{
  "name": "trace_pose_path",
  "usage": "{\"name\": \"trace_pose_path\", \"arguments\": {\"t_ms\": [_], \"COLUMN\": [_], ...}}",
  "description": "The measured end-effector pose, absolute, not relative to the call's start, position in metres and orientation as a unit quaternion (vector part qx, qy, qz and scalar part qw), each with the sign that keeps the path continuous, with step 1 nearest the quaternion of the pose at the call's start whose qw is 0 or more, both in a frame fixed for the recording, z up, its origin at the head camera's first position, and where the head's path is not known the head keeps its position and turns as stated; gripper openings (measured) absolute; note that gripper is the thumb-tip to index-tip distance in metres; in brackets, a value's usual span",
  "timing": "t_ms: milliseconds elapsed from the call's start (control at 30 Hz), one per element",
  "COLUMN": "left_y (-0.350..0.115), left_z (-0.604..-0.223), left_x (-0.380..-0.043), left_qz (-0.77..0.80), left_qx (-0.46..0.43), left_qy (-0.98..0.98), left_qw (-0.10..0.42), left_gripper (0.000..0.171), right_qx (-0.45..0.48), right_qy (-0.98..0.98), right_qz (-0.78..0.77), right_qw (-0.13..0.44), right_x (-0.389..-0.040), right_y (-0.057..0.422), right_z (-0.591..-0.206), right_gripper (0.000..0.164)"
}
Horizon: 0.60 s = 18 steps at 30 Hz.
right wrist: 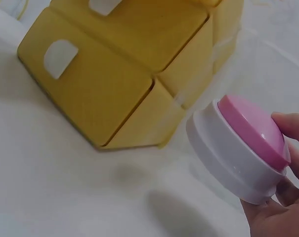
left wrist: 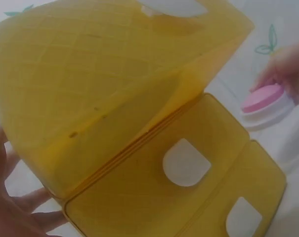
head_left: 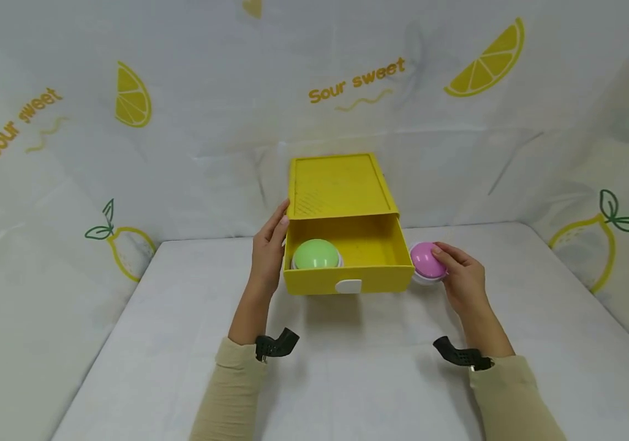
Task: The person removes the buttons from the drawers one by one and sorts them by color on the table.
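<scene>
A yellow drawer cabinet [head_left: 342, 184] stands at the back of the table, its top drawer [head_left: 314, 283] pulled out. Inside that drawer, on the left, sits a green dome-shaped push button [head_left: 316, 253] with a white rim. My left hand [head_left: 267, 254] rests against the cabinet's left side; its fingers [left wrist: 34, 200] look extended along the wall in the left wrist view. To the right of the drawer, my right hand [head_left: 464, 278] holds a pink push button [right wrist: 255, 131] by its edge. The button's round white base [right wrist: 223, 153] is tilted and appears raised above the table.
Two lower drawers with white tabs, the middle drawer [left wrist: 139, 197] and the bottom drawer [left wrist: 258, 182], are closed beneath the open one. A white cloth covers the table [head_left: 347, 380]. Behind the cabinet hangs a lemon-printed sheet [head_left: 226, 122].
</scene>
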<state>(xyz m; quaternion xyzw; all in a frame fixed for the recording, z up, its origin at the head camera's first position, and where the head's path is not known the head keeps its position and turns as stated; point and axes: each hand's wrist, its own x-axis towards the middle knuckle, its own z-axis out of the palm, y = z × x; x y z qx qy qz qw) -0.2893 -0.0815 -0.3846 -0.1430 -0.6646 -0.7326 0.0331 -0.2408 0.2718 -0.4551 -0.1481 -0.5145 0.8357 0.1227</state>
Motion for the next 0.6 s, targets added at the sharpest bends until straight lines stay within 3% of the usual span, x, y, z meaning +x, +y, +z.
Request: {"name": "trace_pose_path", "arguments": {"t_ms": [333, 600], "left_y": [-0.077, -0.076], "left_z": [-0.385, -0.388], "left_x": [-0.296, -0.298], "left_qz": [-0.782, -0.767], "left_qx": [-0.153, -0.154], "left_qy": [-0.604, -0.623], "left_qw": [0.025, 0.026], "left_gripper": [0.045, 0.046], "right_qx": [-0.237, -0.243], "right_qy": [-0.563, -0.597], "right_qz": [0.783, 0.756], "right_qw": [0.115, 0.11], "right_x": [-0.253, -0.258], "right_y": [0.275, 0.27], "right_z": [-0.478, -0.487], "right_gripper": [0.059, 0.063]}}
